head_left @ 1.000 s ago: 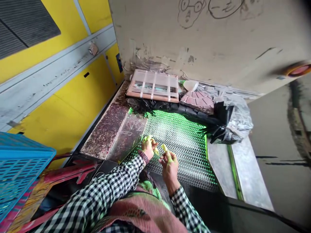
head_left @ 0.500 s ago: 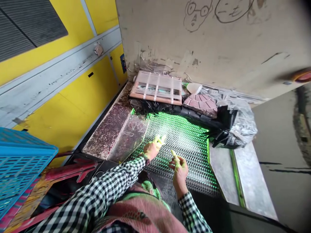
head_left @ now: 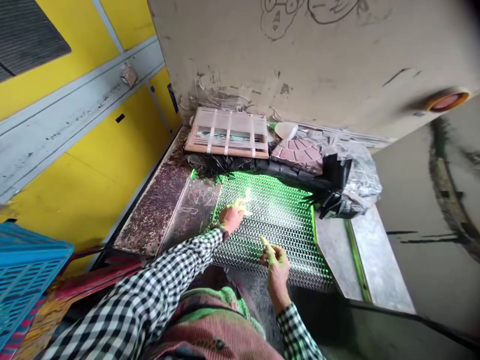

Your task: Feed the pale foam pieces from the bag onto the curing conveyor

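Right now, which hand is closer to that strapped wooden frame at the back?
The left hand is nearer the strapped wooden frame, out over the wire mesh. The right hand sits farther off, by the mesh's near edge.

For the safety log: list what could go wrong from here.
The pale green scrap pinched in the right hand might slip and drop through the openings of the wire mesh. The left hand has a pale scrap at its fingertips, so the same could happen there. The checked sleeve could snag on the edge of the stained metal plate.
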Demonstrator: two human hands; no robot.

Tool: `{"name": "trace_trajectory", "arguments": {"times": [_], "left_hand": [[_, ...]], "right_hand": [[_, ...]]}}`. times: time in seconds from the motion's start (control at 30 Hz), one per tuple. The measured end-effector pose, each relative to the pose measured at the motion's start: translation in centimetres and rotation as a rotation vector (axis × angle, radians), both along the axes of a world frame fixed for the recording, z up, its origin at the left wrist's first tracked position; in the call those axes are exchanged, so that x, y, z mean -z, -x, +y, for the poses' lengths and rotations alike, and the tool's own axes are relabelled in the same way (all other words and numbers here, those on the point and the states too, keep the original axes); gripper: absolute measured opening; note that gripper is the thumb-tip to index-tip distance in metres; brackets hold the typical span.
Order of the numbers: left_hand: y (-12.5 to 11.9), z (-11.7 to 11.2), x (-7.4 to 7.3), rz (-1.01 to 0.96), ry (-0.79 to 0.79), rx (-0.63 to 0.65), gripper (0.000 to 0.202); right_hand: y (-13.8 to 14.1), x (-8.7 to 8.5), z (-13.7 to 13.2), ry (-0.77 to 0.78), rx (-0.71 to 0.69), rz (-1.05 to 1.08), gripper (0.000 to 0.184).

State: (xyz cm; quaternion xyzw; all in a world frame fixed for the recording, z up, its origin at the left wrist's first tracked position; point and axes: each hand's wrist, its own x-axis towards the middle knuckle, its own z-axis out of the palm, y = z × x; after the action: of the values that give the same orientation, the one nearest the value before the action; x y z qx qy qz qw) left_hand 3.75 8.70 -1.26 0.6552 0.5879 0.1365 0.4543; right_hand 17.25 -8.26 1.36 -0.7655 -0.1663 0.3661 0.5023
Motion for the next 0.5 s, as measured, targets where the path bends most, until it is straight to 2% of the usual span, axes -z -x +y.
{"name": "trace_trajectory", "arguments": {"times": [0.13, 0.2, 0.27, 0.37, 0.5], "left_hand": [[-1.5, 5.8, 0.8, 0.050, -0.025, 0.002, 0.034], [-2.1, 7.7, 1.2, 0.049, -0.054, 0.026, 0.029], [-2.6, 8.5, 1.5, 0.040, -0.088, 0.041, 0.027], [-3.4, 7.8, 1.3, 0.002, -0.112, 0.067, 0.028], [-3.9, 4.3, 0.5, -0.103, -0.051, 0.170, 0.016]], "right_hand": [[0.4, -1.1, -0.6, 0.006, -0.028, -0.024, 0.054], [0.4, -1.4, -1.6, 0.017, -0.010, -0.046, 0.054], [0.2, -1.4, -3.0, 0.038, 0.037, -0.055, 0.057], [-0.4, -1.0, -5.2, 0.069, 0.114, -0.062, 0.061], [-1.0, -0.6, -6.7, 0.067, 0.198, -0.095, 0.063]]}}
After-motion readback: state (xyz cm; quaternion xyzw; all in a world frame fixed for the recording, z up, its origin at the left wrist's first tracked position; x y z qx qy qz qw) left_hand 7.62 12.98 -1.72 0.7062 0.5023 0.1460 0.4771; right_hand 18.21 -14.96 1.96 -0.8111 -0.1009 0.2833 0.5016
